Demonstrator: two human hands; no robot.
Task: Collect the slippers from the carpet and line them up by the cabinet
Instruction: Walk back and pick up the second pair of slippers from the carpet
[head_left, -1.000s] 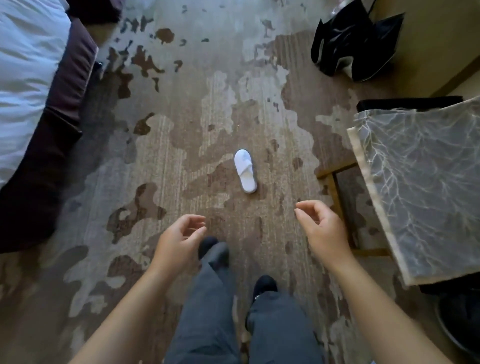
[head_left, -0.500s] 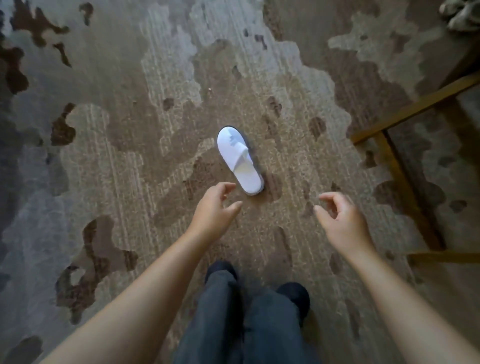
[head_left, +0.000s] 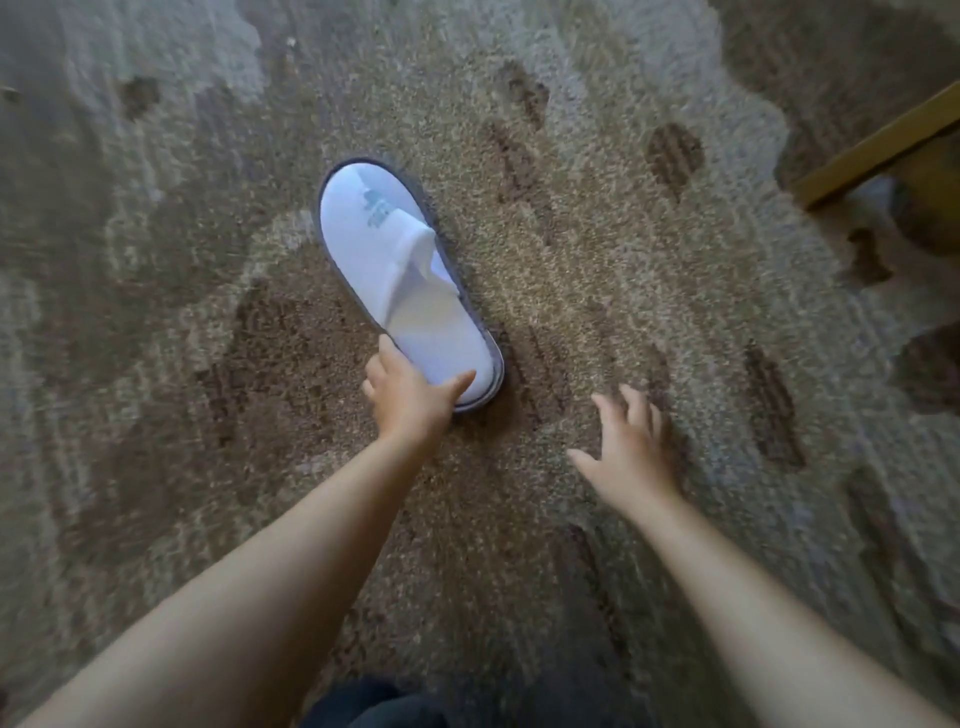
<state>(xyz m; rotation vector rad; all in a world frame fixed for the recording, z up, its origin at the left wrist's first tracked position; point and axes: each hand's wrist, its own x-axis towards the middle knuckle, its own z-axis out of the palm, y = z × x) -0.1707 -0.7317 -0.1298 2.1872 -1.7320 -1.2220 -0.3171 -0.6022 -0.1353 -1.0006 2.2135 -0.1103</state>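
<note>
One white slipper (head_left: 395, 270) with a dark sole edge lies flat on the patterned brown and grey carpet (head_left: 597, 260), toe pointing away from me and to the left. My left hand (head_left: 410, 397) is on its heel end, with the thumb across the heel and a finger along the left edge, clasping it. My right hand (head_left: 631, 447) hovers just above the carpet to the right of the heel, fingers spread and holding nothing. The cabinet is out of sight.
A wooden furniture rail (head_left: 878, 148) crosses the top right corner. My dark trouser leg (head_left: 374, 704) shows at the bottom edge. The rest of the view is carpet.
I have bent much lower, so the slipper looks larger. My left hand went forward from beside the heel onto it. My right hand dropped toward the carpet with its fingers spread.
</note>
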